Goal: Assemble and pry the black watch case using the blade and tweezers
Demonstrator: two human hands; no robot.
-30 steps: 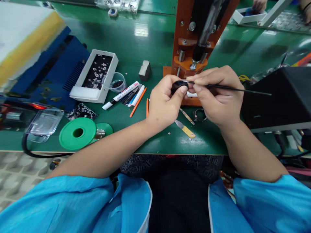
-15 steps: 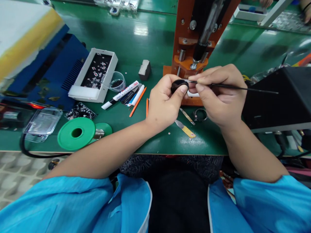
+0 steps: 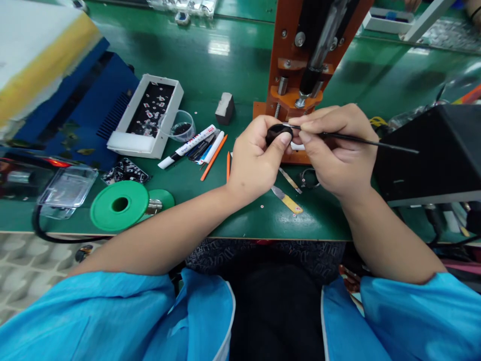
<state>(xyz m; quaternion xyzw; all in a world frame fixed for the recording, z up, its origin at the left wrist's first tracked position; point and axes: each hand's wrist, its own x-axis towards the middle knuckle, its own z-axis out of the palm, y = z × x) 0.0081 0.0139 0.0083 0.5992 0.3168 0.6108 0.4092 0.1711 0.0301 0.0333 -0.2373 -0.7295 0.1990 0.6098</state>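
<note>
Between the thumb and fingers of my left hand [image 3: 253,165] is a small dark round part [image 3: 275,131] with a glossy black surface. My right hand [image 3: 340,155] pinches a thin black rod-like tool [image 3: 391,146], its long end pointing right. The tool's light tip is at the round part's upper edge; whether it touches is too small to tell. Both hands are close together, raised in front of the orange press [image 3: 287,95]. Below them lie a yellow-handled blade [image 3: 287,200], a narrow metal tool [image 3: 290,180] and a dark ring-shaped part [image 3: 309,178].
To the left are a green solder spool [image 3: 103,205], pens [image 3: 195,140], a clear cup [image 3: 184,133], a white tray [image 3: 165,123] of small parts and a grey block [image 3: 224,110]. A black box [image 3: 432,150] stands right. Another person's hand [image 3: 412,5] shows at the far right.
The rod-like tool's far end has shifted slightly left and down, and my right hand has tilted a little with it. My left hand still holds the round part nearly in place.
</note>
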